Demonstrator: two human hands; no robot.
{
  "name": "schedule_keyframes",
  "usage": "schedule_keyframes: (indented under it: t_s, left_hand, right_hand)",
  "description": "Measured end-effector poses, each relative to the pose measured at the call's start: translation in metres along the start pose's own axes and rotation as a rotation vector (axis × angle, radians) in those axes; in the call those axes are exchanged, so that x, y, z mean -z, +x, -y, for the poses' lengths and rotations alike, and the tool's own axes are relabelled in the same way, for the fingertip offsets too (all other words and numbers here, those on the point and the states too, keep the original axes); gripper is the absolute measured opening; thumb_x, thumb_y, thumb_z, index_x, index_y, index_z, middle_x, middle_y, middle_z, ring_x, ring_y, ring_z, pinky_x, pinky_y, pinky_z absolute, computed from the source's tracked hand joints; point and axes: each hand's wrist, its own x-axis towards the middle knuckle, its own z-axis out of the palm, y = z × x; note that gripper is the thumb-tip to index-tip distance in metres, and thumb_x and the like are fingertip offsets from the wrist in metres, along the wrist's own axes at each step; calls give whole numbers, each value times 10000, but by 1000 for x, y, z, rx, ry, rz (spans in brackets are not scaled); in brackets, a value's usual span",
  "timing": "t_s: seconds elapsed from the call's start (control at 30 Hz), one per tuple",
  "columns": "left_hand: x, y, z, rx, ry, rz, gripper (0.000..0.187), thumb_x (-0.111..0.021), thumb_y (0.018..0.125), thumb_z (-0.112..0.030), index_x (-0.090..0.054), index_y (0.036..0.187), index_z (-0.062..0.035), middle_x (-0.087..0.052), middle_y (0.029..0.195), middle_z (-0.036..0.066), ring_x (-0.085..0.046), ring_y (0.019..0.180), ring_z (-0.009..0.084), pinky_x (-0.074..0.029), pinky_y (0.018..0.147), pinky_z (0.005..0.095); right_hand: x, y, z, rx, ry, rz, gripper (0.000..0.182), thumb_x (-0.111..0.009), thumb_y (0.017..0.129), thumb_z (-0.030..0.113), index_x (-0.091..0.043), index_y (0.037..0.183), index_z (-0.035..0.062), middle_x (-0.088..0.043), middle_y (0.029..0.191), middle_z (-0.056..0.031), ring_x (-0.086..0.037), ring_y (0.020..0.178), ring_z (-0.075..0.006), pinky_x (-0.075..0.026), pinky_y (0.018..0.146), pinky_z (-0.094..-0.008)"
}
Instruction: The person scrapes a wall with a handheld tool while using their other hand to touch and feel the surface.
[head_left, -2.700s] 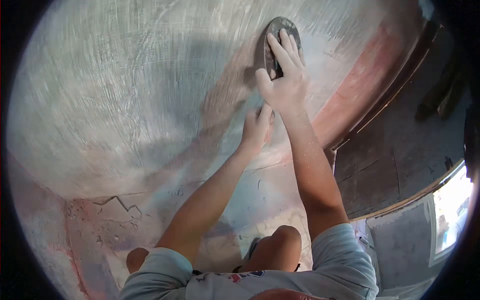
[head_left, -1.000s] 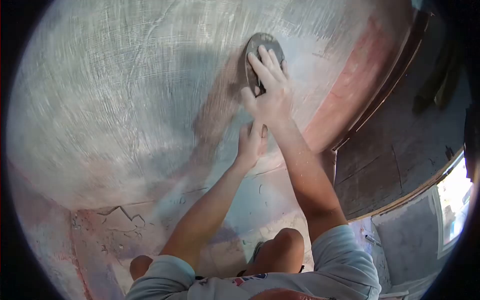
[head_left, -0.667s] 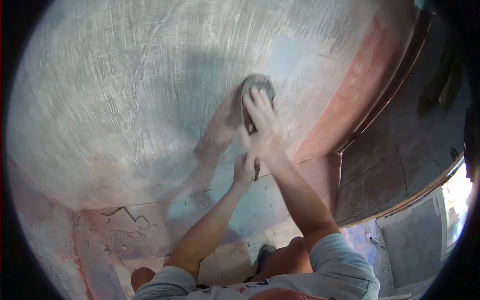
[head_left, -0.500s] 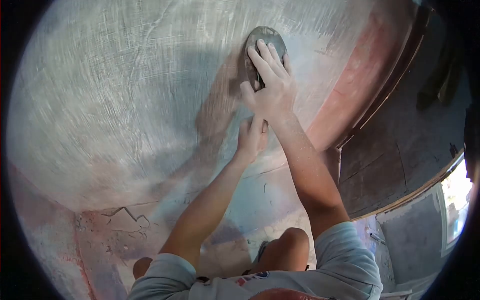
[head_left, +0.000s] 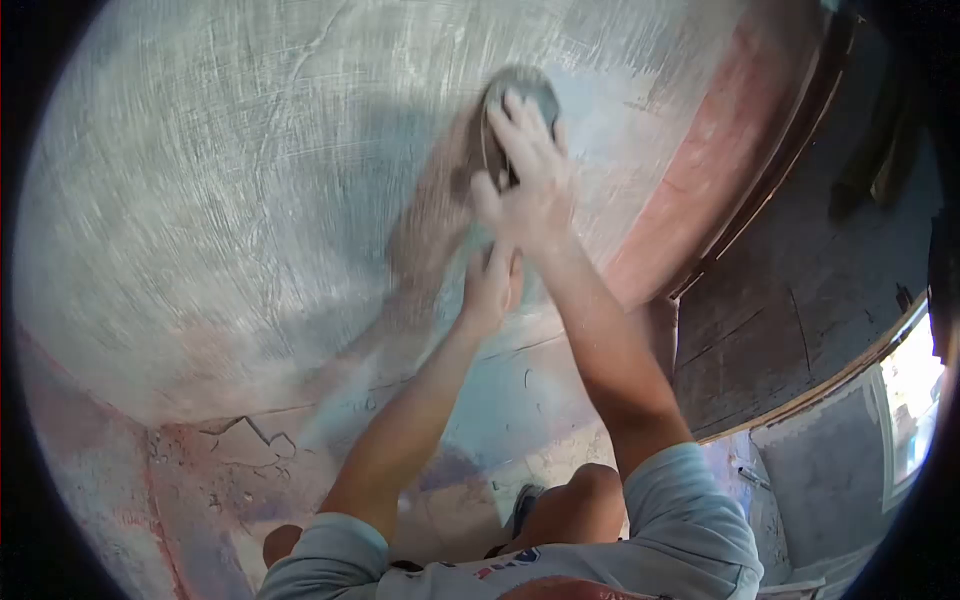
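Note:
A dark, round-ended sanding block (head_left: pixel 540 88) lies against a pale, scratched, curved surface (head_left: pixel 230 190). My right hand (head_left: pixel 535 190), dusty and blurred by motion, presses on the block from above, fingers spread along its back and thumb out to the left side. Just below the right wrist, my left hand (head_left: pixel 488 288) is closed with the thumb pointing up. It seems to grip the block's lower end, but that part is mostly hidden behind my right hand and wrist.
A reddish band (head_left: pixel 700 165) and a dark raised edge (head_left: pixel 770 165) border the surface on the right. Beyond them is a dark panel (head_left: pixel 745 340). Cracked plaster (head_left: pixel 245 440) shows at lower left. A bright window (head_left: pixel 910 400) stands at far right.
Both hands and the sanding block have shifted slightly down and to the left over the surface. The right hand is more blurred now.

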Motion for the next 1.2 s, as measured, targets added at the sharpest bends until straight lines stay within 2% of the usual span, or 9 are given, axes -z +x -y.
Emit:
schedule_keyframes:
  t_s: [0.1,0.2,0.37,0.5,0.6,0.67,0.9,1.13,1.2]
  left_hand:
    - [-12,14,-31,134,-48,73,617,-560,1081,-528,-433,616,-145,-397,509,-27,-352,399,87,-213,382,314]
    - [0,-2,15,-2,29,-32,616,-553,1083,-538,-445,627,-139,-392,504,-25,-343,383,92,-209,370,312]
    - [65,-66,87,224,28,-99,590,-538,1096,-524,-485,655,-135,-417,508,-29,-349,376,85,-218,360,297]
    - [50,-41,50,186,20,0,593,-557,1087,-537,-480,658,-136,-436,523,-30,-355,386,89,-222,368,304]
    - [12,11,11,1,73,-179,586,-563,1087,-525,-466,656,-140,-422,525,-32,-356,397,88,-219,377,314]
    - [14,14,-13,66,49,116,561,-503,1109,-513,-477,680,-151,-388,531,-42,-337,423,97,-229,409,316]
    - [83,-67,82,165,21,-57,584,-498,1125,-468,-450,652,-128,-384,508,-30,-327,386,94,-210,377,314]
    - [37,-4,2,23,52,-236,574,-549,1096,-517,-484,668,-140,-475,577,-13,-414,446,97,-284,408,303]
    - [32,-4,-21,25,75,-115,562,-548,1097,-511,-486,669,-151,-476,578,-16,-416,452,97,-291,414,300]
  right_hand:
    - [0,21,-9,36,-51,-31,717,-781,714,184,-656,1412,78,-591,1526,-194,-557,1417,-394,-347,1216,-612]
    - [-5,-12,-3,4,-13,-2,737,-775,705,175,-649,1424,74,-595,1520,-201,-559,1414,-399,-327,1230,-613]
    - [-18,-126,27,-100,56,159,736,-707,720,138,-633,1440,6,-566,1530,-267,-517,1454,-444,-299,1228,-629]
    - [-6,-68,24,-79,42,93,715,-724,729,132,-639,1431,20,-586,1517,-246,-526,1449,-426,-309,1224,-634]
    - [-7,5,4,-10,-26,-19,752,-822,698,177,-648,1422,79,-583,1540,-177,-522,1455,-372,-312,1230,-632]
    - [-7,3,3,-12,-25,-13,766,-826,692,176,-642,1429,77,-579,1544,-177,-523,1455,-369,-307,1232,-632]
    - [-25,-123,45,-97,64,175,741,-787,735,187,-634,1446,46,-558,1565,-198,-513,1472,-385,-260,1257,-620]
    - [-15,-7,33,-16,55,44,761,-792,726,196,-615,1452,49,-549,1577,-163,-499,1472,-373,-279,1253,-610]
    - [-16,0,27,-33,-8,27,770,-799,725,209,-611,1458,70,-542,1583,-149,-500,1469,-366,-286,1250,-605]
